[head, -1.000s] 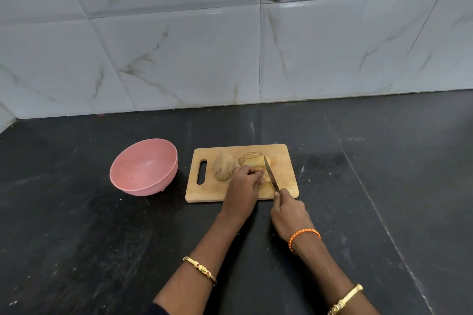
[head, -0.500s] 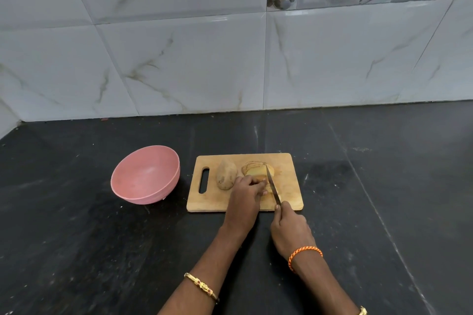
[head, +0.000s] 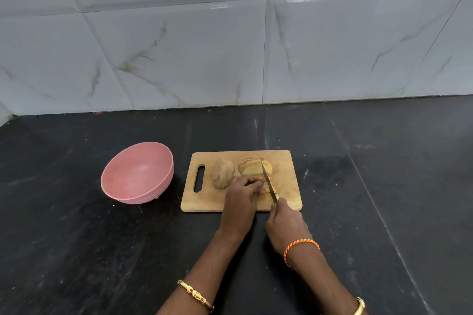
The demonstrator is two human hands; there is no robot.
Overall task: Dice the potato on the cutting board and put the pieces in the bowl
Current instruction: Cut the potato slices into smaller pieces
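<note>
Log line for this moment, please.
stage: slicing | left hand: steadies cut potato | right hand: holds knife | whole half on board | bowl empty

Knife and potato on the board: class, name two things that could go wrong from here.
1. The left hand steadies the sliced potato half with its fingertips right beside the knife; a slip could nick them.
2. The slices fan loosely near the cutting board's far side, and the empty bowl sits apart on the left, so pieces may scatter onto the counter.
</note>
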